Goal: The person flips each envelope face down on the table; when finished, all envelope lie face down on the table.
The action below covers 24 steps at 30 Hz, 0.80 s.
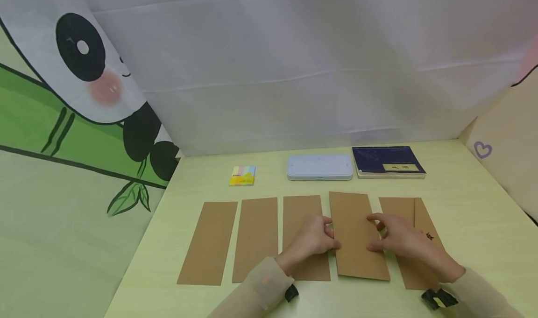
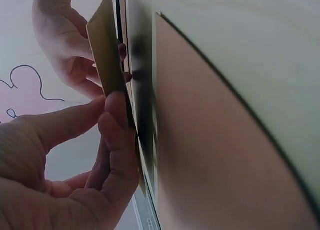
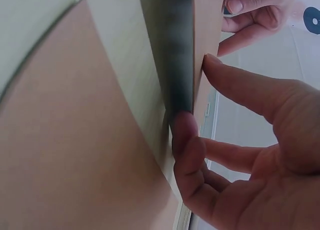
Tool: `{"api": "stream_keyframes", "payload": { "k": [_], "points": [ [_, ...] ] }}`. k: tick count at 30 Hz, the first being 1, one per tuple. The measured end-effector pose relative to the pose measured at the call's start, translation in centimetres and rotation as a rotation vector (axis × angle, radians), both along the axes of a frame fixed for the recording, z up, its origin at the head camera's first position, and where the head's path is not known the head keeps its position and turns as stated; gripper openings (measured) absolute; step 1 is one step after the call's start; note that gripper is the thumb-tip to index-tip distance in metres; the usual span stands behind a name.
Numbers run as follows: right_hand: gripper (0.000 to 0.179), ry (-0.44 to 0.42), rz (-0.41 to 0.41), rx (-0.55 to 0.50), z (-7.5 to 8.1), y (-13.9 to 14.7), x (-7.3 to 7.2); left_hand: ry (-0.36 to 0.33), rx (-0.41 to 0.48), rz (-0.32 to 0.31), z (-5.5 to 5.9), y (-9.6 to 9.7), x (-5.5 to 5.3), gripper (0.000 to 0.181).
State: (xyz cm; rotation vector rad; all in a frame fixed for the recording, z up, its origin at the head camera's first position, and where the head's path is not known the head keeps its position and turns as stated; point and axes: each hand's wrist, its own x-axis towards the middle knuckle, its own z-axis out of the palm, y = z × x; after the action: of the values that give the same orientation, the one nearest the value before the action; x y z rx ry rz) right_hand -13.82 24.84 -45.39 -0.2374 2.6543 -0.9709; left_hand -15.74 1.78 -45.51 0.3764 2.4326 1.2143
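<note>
Both hands hold a brown kraft paper envelope by its two long sides, a little above the table. The left hand pinches the left edge between thumb and fingers; in the left wrist view its fingertips curl under the paper. On the opposite edge, the right hand has its thumb on top and fingers beneath, as the right wrist view shows. Left of the held envelope, several similar brown paper pieces lie in a row, the closest partly under the left hand. Beneath the right forearm is an envelope with a seam and a small black mark.
Behind the row lie a pack of coloured sticky notes, a pale flat case and a dark blue book with a yellow label. A white cloth rises at the table's back edge.
</note>
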Motion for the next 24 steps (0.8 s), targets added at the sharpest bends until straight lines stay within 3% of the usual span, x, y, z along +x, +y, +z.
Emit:
{"api": "stream_keyframes", "payload": {
  "k": [6, 24],
  "points": [
    [0.074, -0.004, 0.004, 0.022, -0.01, -0.25, -0.13, -0.076, -0.033, -0.002, -0.01, -0.02, 0.35, 0.064],
    [0.077, 0.031, -0.019, 0.088, -0.24, -0.95, -0.18, -0.053, -0.156, -0.004, 0.14, 0.04, 0.56, 0.063]
  ]
}}
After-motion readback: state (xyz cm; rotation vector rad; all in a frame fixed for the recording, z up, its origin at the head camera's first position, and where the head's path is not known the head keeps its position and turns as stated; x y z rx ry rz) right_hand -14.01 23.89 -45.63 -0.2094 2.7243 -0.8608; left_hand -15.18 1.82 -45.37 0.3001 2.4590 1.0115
